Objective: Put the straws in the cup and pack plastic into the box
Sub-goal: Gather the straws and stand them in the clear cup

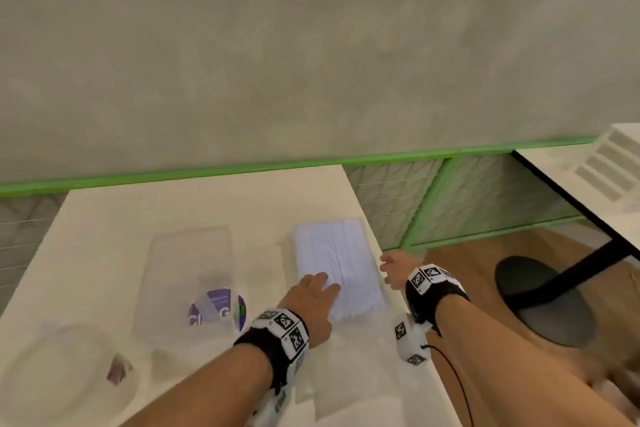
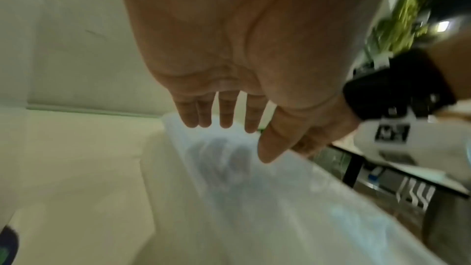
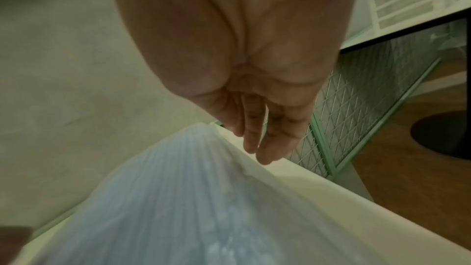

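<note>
On smooth cream table, ribbed white straws under left hand.

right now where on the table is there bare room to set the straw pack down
Bare table runs along the far edge, beyond the clear box and straw pack. A narrower strip lies between those two. The near left is crowded by the cup and label; both hands flank the pack.

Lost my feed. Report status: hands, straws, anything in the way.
Left hand open, fingers flat on the straw pack. Right hand open beside the pack at the table edge, holding nothing. Straws not yet unpacked. Nothing in the way.
</note>
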A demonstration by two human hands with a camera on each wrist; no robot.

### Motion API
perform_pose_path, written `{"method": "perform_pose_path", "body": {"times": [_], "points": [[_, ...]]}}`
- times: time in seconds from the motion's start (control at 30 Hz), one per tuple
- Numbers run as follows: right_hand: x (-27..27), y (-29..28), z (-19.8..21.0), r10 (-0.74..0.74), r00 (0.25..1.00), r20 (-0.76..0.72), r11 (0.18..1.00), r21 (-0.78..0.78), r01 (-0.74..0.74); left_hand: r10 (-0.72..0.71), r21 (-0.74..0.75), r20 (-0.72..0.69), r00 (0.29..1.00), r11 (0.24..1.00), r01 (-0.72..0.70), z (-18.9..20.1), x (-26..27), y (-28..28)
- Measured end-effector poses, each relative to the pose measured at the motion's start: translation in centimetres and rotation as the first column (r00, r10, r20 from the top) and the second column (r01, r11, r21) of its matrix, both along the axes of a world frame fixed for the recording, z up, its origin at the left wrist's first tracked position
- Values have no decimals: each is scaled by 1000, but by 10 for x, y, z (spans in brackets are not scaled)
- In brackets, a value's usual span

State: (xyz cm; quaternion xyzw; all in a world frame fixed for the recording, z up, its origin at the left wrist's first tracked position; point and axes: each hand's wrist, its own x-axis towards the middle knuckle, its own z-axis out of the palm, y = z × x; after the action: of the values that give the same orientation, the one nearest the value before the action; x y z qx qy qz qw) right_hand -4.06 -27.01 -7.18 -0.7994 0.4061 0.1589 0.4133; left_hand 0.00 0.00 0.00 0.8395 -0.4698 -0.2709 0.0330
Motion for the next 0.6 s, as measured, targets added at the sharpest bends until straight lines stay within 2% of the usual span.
{"method": "perform_pose_path", "body": {"times": [0.07, 0.1, 0.27, 0.37, 0.47, 0.6], "points": [[3, 8, 13, -71, 997, 42, 991, 114, 66, -4, 44, 1, 1000, 999, 4, -10, 1, -5], [5, 10, 18, -73, 996, 55, 990, 121, 65, -1, 68, 11, 1000, 998, 0, -14, 1, -5], [7, 15, 30, 4, 994, 109, 999, 34, -8, 16, 74, 117, 993, 997, -25, -15, -1, 0], [7, 38, 57, 17, 972, 233, 999, 29, -25, 54, 89, 106, 993, 994, -64, -13, -5, 11], [4, 66, 88, 173, 920, 351, 984, -110, -143, 86, 108, 51, 995, 990, -91, -6, -10, 25], [-9, 110, 127, 404, 834, 375, 903, -306, -300, 127, 39, -39, 991, 991, -126, 4, -19, 55]]}}
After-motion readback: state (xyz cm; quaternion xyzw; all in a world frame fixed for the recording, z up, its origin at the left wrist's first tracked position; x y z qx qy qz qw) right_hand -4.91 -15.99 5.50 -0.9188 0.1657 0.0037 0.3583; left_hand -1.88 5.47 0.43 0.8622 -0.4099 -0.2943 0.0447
